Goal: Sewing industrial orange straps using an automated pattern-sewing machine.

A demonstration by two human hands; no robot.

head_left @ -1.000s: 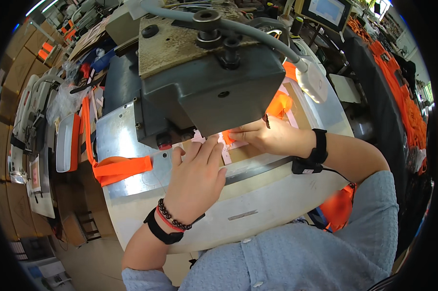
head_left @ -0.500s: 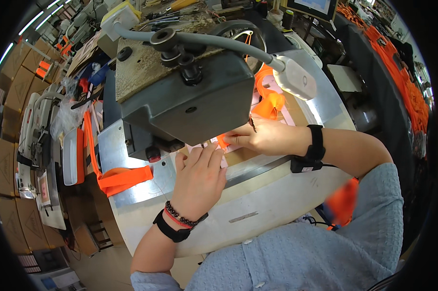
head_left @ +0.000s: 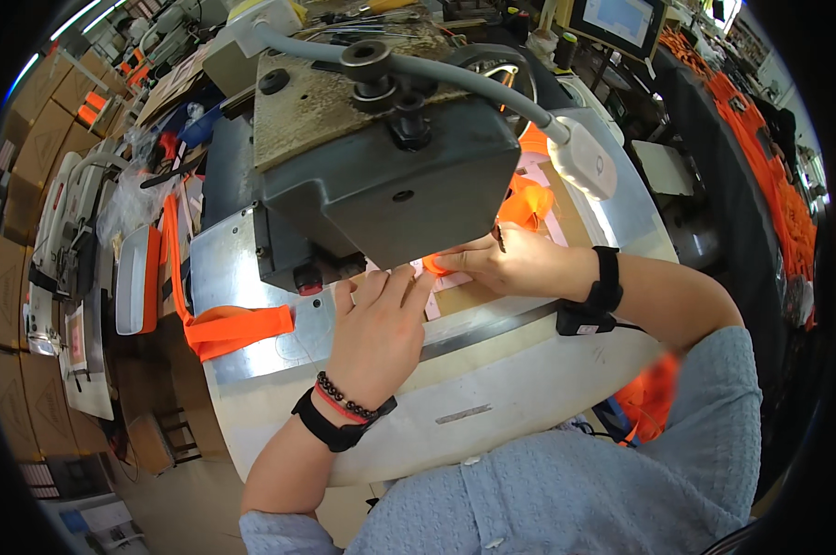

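Observation:
Under the dark head of a sewing machine [head_left: 390,185], both my hands work close together. My right hand [head_left: 524,264] is closed, its thumb and fingers pinching a bright orange strap [head_left: 529,199] near its lower end. Beside it, my left hand [head_left: 381,319] lies palm down with its fingers stretched out and somewhat apart. Its fingertips rest by the strap's end on a pale pink template [head_left: 432,305] over a brown board [head_left: 464,294]. The machine head hides part of the template and the needle area.
Another orange strap [head_left: 237,331] lies on the metal plate [head_left: 233,264] at the left, near an orange-and-white tray [head_left: 138,282]. A lamp [head_left: 584,162] on a grey gooseneck arches over the machine. Orange material [head_left: 760,157] covers a dark bench at the right.
The whole view has shifted a little, so the machine head appears farther right. My hands stay at the same spot, with the right still pinching the orange strap.

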